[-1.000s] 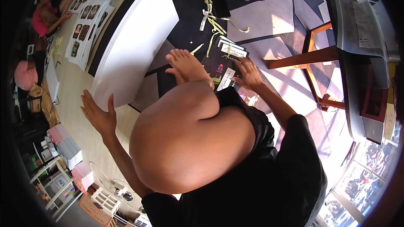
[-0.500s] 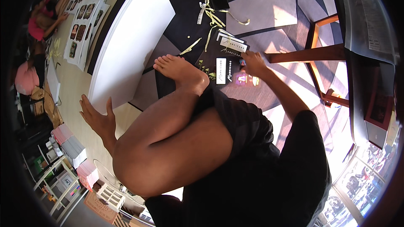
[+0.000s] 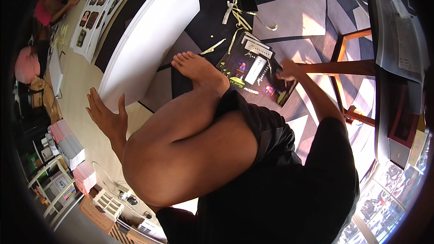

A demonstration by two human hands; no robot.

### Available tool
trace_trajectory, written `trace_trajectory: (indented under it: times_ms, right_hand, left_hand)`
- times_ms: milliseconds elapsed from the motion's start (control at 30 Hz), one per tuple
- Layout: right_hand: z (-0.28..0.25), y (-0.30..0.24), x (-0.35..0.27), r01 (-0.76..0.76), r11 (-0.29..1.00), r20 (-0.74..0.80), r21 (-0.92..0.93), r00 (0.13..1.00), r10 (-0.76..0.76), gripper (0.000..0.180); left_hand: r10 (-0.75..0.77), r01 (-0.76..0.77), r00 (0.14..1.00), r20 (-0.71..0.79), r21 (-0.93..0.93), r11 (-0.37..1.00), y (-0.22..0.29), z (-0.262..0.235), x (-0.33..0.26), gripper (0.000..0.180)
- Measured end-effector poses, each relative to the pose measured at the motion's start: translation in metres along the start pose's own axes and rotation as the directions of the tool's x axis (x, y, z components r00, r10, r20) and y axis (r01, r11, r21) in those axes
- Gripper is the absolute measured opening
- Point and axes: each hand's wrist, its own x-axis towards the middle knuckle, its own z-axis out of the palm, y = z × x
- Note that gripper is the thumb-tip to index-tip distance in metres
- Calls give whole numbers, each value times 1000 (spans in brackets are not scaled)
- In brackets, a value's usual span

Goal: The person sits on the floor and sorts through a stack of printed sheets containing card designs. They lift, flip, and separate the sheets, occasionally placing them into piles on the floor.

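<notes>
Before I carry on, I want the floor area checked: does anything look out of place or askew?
Yes. Yellow strips lie loose and tangled on the patterned floor, looking like scattered scraps. Nearby, the dark printed sheets by the right hand overlap unevenly, edges not squared.

- The left hand (image 3: 108, 117) is open, its back to the camera, fingers (image 3: 94, 101) extended and thumb (image 3: 122, 104) well apart from them.
- The left wrist (image 3: 118, 142) is just beside the knee (image 3: 135, 165); most of the left forearm is hidden by the bent leg (image 3: 212, 147).
- The right hand (image 3: 288, 71) is farther forward, its fingers bent and pointing leftward, slightly blurred; their exact hold cannot be told.
- The right forearm (image 3: 322, 99) slants forward and inward from a black sleeve (image 3: 327, 153).
- The bare foot (image 3: 196, 70) lies between the hands, toes (image 3: 183, 56) pointing forward-left.
</notes>
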Motion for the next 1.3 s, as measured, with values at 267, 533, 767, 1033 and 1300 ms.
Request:
trace_trajectory:
  times_ms: [267, 533, 767, 1033, 1300]
  right_hand:
    - [132, 8, -13, -238, 515, -121, 824, 813, 569, 57]
    - [12, -161, 26, -534, 143, 131, 834, 443, 887, 100]
    - [11, -170, 53, -559, 69, 153, 826, 340, 928, 107]
    - [-2, -167, 45, -499, 97, 150, 861, 432, 889, 100]
    - [-28, -118, 1, -162, 507, -217, 846, 765, 607, 45]
  left_hand:
    - [-19, 20, 999, -34, 45, 999, 4, 8, 6, 85]
    - [-43, 45, 999, -27, 71, 996, -7, 9, 3, 86]
    - [-43, 46, 996, -83, 46, 998, -1, 13, 9, 84]
    - [-51, 57, 992, -116, 45, 997, -9, 10, 4, 84]
    - [-35, 36, 995, -93, 7, 999, -14, 7, 5, 82]
